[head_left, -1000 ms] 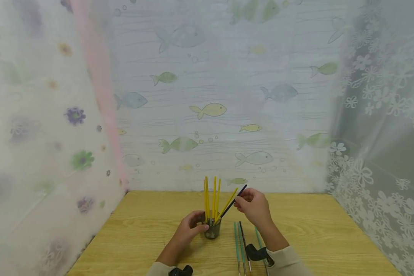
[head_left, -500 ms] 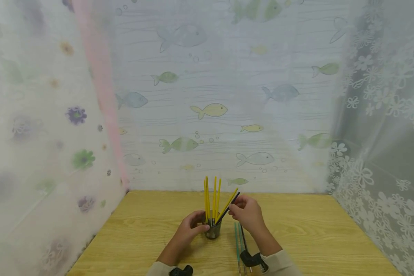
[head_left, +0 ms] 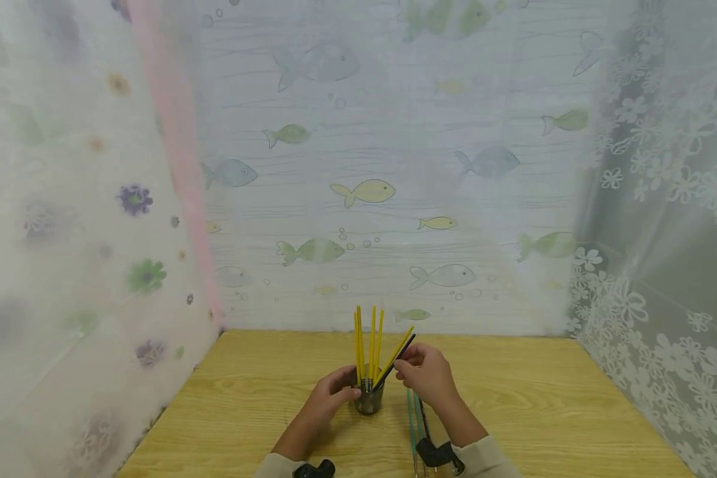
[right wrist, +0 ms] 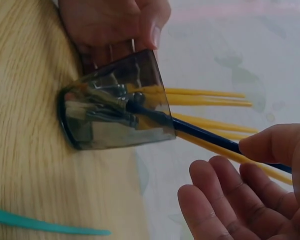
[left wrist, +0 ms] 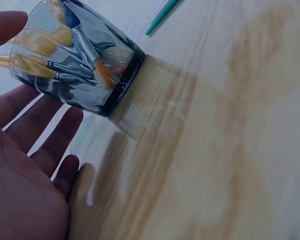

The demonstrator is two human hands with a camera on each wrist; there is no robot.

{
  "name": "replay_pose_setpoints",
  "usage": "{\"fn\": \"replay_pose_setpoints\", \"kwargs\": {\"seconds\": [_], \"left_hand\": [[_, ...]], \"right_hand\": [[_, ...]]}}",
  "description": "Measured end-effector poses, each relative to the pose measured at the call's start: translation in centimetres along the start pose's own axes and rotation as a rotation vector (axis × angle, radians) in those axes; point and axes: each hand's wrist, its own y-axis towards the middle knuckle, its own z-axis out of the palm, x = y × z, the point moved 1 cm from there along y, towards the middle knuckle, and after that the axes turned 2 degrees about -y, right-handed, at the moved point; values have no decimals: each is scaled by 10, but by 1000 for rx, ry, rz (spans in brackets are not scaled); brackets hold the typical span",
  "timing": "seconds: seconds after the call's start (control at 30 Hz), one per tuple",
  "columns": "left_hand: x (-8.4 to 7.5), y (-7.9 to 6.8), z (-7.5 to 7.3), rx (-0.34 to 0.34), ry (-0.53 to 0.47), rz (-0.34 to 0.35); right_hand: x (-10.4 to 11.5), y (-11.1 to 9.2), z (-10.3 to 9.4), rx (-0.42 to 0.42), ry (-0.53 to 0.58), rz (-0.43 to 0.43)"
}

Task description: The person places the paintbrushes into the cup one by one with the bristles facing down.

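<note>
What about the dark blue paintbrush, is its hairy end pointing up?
No, the left wrist view shows the dark blue paintbrush with its bristles down inside the see-through cup.

A fish-print sheet (head_left: 382, 146) hangs behind the far edge of a wood-grained table (head_left: 538, 398). A flowered sheet (head_left: 89, 232) and a pink strip (head_left: 167, 99) hang on the left, a white-flowered, see-through curtain (head_left: 663, 199) on the right.

Pretty basic yellowish wood-grain table (head_left: 532, 398) here, with a smoky see-through cup (head_left: 369, 402) standing upright on it, plus a couple of skinny teal brushes (head_left: 411, 418) and a dark brush (head_left: 425, 421) lying near the cup's right.
</note>
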Motion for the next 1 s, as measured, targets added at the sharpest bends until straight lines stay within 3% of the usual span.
{"fn": "replay_pose_setpoints", "kwargs": {"seconds": [0.43, 1.0], "left_hand": [[1, 0, 0, -8, 20, 5], [-2, -1, 1, 4, 40, -1]], "right_hand": [[-21, -4, -24, -11, -115, -11], [-48, -12, -51, -10, -245, 81]]}}
